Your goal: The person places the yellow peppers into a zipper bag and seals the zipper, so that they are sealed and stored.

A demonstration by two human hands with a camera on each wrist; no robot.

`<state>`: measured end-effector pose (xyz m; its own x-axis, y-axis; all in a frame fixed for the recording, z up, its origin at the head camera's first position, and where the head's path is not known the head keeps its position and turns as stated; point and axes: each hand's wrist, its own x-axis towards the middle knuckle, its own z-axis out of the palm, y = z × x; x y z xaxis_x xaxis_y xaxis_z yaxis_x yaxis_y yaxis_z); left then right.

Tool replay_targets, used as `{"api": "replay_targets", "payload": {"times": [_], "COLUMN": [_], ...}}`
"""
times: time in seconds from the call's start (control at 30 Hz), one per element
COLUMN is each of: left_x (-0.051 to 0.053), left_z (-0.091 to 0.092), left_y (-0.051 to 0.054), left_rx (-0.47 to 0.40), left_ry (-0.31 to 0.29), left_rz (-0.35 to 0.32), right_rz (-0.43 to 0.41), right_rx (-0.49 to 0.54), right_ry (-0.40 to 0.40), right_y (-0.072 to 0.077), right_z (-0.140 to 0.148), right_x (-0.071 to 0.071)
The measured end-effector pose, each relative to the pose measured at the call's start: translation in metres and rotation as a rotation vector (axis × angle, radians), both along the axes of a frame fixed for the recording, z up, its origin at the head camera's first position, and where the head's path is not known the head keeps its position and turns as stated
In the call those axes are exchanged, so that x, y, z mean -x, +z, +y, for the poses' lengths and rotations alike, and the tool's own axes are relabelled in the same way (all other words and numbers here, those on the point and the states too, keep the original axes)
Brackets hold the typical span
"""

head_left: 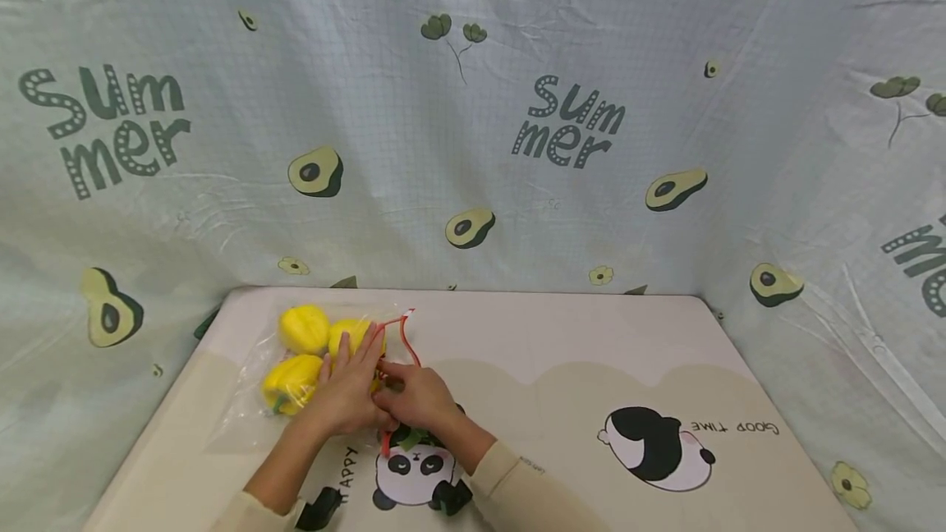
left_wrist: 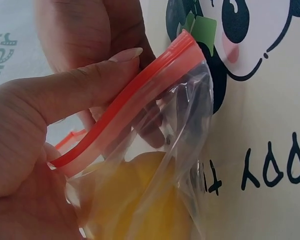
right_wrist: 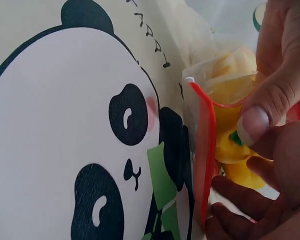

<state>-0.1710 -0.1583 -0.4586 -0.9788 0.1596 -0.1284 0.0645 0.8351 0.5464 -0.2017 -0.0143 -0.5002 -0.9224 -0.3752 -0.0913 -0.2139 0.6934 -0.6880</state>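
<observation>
Several yellow bell peppers lie inside a clear zip bag with a red closure strip. My left hand rests over the bag with its fingers outstretched; the left wrist view shows its thumb lying across the red strip. My right hand is at the bag's mouth, its fingers curved beside the red strip and near the peppers. A green stem shows there next to a thumb. Whether the right fingers pinch anything is hidden.
The bag lies on the left part of a table with panda and dog prints. A patterned curtain hangs behind the table and along its sides. Black printed shapes show beside the left sleeve.
</observation>
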Motion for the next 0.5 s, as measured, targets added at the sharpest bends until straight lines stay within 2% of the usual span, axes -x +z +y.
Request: {"api": "replay_targets", "payload": {"times": [0.17, 0.3, 0.5], "left_x": [0.001, 0.001, 0.004], "left_z": [0.001, 0.002, 0.003], "left_y": [0.001, 0.001, 0.006], "left_rx": [0.016, 0.035, 0.094], "left_ry": [0.001, 0.012, 0.008], "left_rz": [-0.010, -0.003, 0.072], "right_rz": [0.052, 0.048, 0.067], "right_rx": [0.117, 0.221, 0.279], "right_ry": [-0.003, -0.044, -0.127], "right_y": [-0.001, -0.002, 0.002], "right_z": [0.010, 0.018, 0.025], "right_x": [0.007, 0.012, 0.016]}}
